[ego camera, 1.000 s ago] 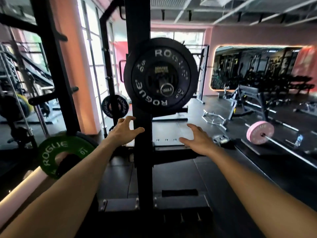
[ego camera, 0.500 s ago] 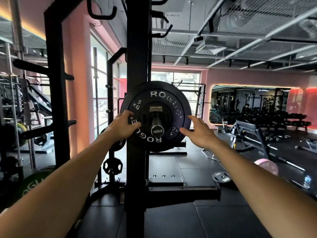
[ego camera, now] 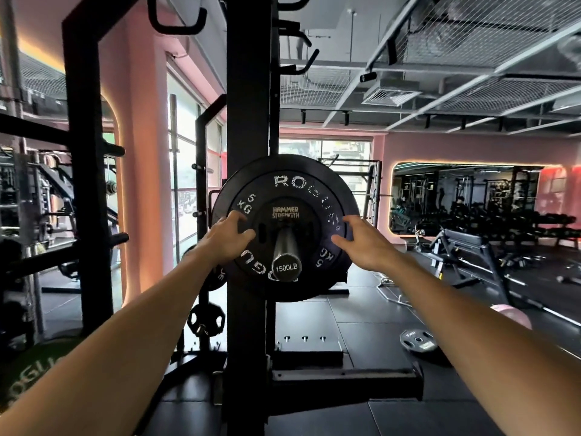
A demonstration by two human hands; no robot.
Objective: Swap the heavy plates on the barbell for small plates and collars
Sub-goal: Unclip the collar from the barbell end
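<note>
A second earlier our hands had hung low in front of the rack post, well below the barbell; half a second on they had come up to the edge of the plate. By this moment both were on its face, and the view had drawn in closer. We took that to mean the reach was over and the pull-off was about to begin — the first heavy plate had not yet left the bar.

Our left hand point(ego camera: 227, 239) lay on the left side of the black plate point(ego camera: 284, 228), fingers spread and bent, tips pressing the face near the "5 KG" mark. Our right hand point(ego camera: 361, 243) matched it on the right side, fingers splayed and curved, tips touching the plate. Neither hand wrapped round the rim, so we judged it a light bracing contact, not a full hold.

The plate sat on the sleeve of the barbell point(ego camera: 286, 256), whose end cap read "1500LB", up at chest height beside the rack post point(ego camera: 248, 121). No collar was visible outside it. A small plate point(ego camera: 418, 341) lay flat on the floor point(ego camera: 361, 420) to the right — a likely replacement, though we could not read its weight.
</note>
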